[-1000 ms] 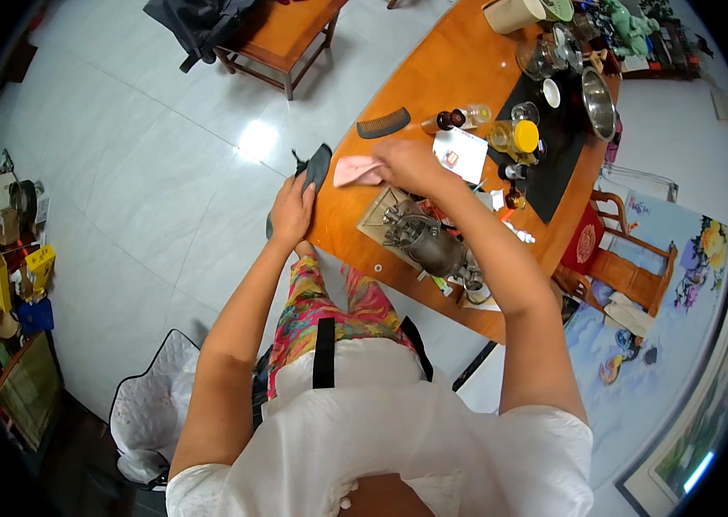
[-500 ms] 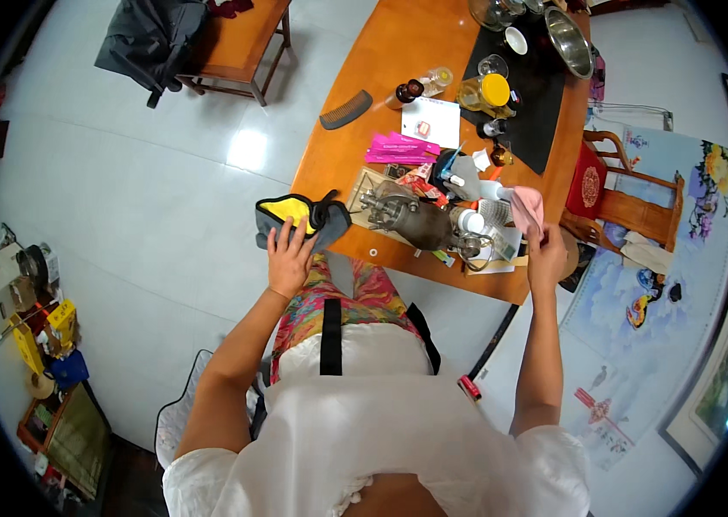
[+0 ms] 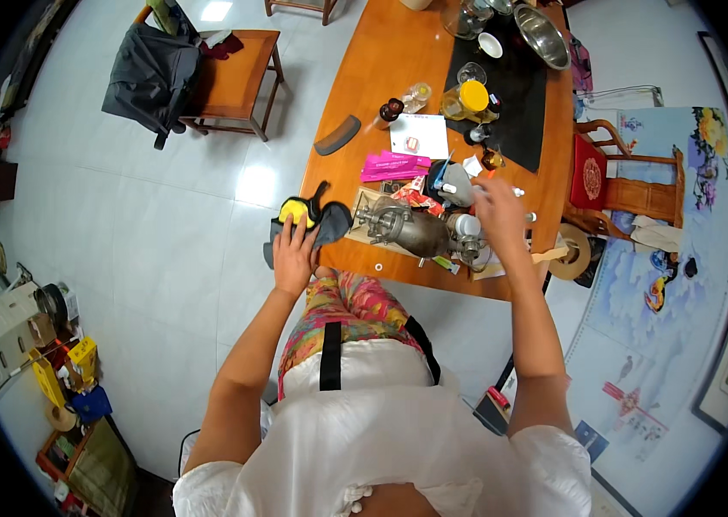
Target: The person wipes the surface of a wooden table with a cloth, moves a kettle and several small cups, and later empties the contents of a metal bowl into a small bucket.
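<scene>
My left hand lies with its fingers stretched over a grey and yellow cloth with black edging, at the table's left corner. Over the cluttered right part of the table is my right hand, blurred, its fingers pointing toward a grey rounded item. Whether it holds anything cannot be made out. Just left of it, a dull metal device with a rounded body and clamp-like fittings lies on its side. A white-lidded container stands behind the device, close to my right wrist.
Farther back on the wooden table are pink packets, a dark comb, a white card, a yellow-lidded jar and a steel bowl. A red-backed chair stands at right, another chair at far left.
My right hand has moved left and away from me over the clutter, and the pink cloth it held is out of sight. Under my left hand, the grey and yellow cloth shows less yellow.
</scene>
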`<action>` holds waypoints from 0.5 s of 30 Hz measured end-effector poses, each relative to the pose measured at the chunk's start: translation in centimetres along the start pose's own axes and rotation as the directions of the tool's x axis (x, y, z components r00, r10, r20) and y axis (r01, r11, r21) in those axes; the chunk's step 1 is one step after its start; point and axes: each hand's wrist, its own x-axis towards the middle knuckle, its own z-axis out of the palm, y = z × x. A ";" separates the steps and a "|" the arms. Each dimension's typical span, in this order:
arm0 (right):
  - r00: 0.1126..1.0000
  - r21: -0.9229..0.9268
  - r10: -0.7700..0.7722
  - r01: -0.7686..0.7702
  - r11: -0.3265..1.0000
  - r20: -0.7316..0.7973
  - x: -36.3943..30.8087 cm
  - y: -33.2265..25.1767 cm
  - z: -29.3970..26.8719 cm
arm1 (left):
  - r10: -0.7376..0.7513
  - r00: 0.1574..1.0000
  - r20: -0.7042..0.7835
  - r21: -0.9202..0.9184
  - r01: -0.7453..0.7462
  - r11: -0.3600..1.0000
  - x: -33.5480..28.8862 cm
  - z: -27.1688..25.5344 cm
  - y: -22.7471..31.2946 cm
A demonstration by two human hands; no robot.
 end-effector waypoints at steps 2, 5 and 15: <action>0.978 0.053 -0.175 0.170 0.984 0.114 2.7 -2.5 2.1 | -0.014 1.000 0.023 -0.012 0.014 1.000 -1.8 -0.5 0.2; 0.788 0.036 -0.601 0.602 0.798 0.133 8.4 -7.6 12.3 | -0.005 1.000 0.022 -0.037 0.006 0.999 -3.4 -0.4 0.4; 0.784 -0.119 -0.434 0.532 0.839 0.444 14.4 -11.9 24.6 | -0.024 0.999 0.047 -0.053 0.027 0.998 -3.4 -0.6 0.8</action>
